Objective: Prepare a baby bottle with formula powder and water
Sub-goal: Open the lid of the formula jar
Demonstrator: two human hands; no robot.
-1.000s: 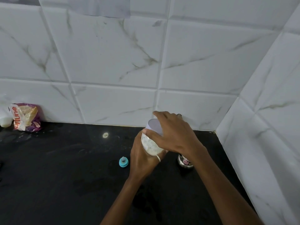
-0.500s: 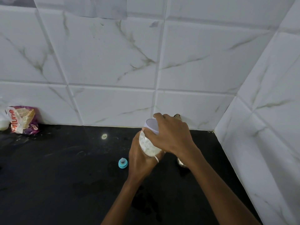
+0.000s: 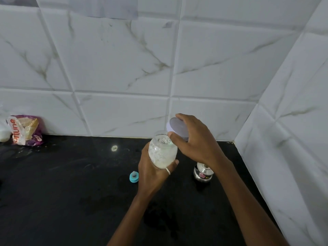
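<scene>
My left hand (image 3: pixel 152 176) grips a clear glass jar (image 3: pixel 162 152) holding white powder, tilted slightly and held above the black counter (image 3: pixel 71 192). My right hand (image 3: pixel 197 141) holds the jar's pale lilac lid (image 3: pixel 177 128) just off the open mouth, up and to the right of it. A small teal bottle teat with its ring (image 3: pixel 134 177) stands on the counter left of my left hand. The bottle itself is not in sight.
A small steel lidded pot (image 3: pixel 203 173) stands under my right wrist. A purple and white packet (image 3: pixel 24 130) leans against the tiled wall at far left, beside a white object (image 3: pixel 3 134). Tiled walls meet in a corner at right.
The lid, which sat on the jar under my right hand, has come off and moved up and right. The jar's mouth is now uncovered. My left hand keeps its grip.
</scene>
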